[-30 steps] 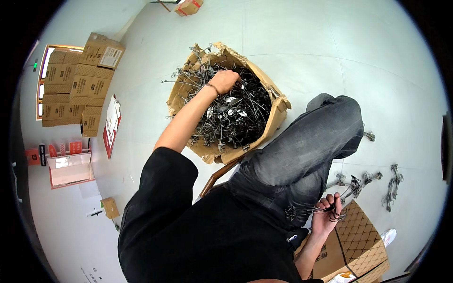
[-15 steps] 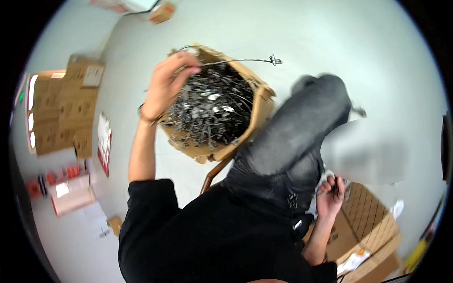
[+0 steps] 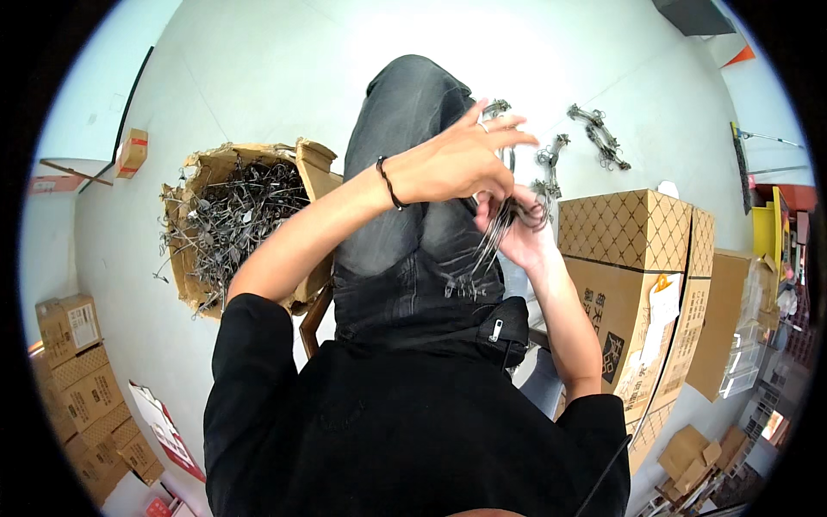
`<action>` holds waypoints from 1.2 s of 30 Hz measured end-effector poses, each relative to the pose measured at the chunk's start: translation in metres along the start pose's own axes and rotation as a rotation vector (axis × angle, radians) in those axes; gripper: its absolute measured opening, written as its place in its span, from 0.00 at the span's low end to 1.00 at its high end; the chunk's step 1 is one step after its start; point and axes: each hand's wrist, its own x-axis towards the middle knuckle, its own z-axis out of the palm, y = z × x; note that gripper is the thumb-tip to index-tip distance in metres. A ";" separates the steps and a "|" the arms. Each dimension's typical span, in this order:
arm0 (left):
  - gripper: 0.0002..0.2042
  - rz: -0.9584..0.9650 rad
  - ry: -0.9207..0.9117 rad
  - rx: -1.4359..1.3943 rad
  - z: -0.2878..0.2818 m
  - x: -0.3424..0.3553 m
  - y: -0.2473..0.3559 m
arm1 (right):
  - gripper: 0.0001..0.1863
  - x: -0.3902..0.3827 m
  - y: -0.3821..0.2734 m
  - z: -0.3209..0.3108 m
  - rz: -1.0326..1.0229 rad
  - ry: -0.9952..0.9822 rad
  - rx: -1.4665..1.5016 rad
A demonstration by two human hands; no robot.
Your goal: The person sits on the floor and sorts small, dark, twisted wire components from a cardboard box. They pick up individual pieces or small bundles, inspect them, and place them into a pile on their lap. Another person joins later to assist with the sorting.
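My left hand (image 3: 465, 164), with a dark cord at its wrist, is above my right hand over the right side of my lap. Its thumb and forefinger are pinched at a thin wire, while its other fingers stretch out. My right hand (image 3: 527, 239) is closed round a bunch of thin grey wires (image 3: 493, 237), whose ends hang down toward my lap. Fingers partly hide where the hands meet. On my left, a torn cardboard box (image 3: 320, 168) holds a tangled heap of dark wires with metal clips (image 3: 245, 211).
Bundles of clipped wires (image 3: 599, 136) lie on the pale floor beyond my hands. A tall patterned carton (image 3: 603, 228) stands close on my right. Stacked cartons (image 3: 90, 388) are at far left. My legs in dark jeans (image 3: 396, 129) extend ahead.
My left hand has moved from over the box of wires, carrying a wire with a clip, across to my right hand. My right hand has come up with its bunch. The view has turned right.
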 end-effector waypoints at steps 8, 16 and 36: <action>0.06 -0.385 0.276 0.177 -0.035 -0.164 0.094 | 0.10 0.011 -0.006 -0.023 -0.096 -0.053 -0.128; 0.12 -1.385 0.735 0.691 -0.054 -0.430 0.146 | 0.09 0.020 -0.004 -0.041 -0.090 -0.046 -0.069; 0.17 -1.388 1.004 0.337 -0.007 -0.379 0.142 | 0.08 0.052 0.021 -0.061 -0.129 -0.039 -0.101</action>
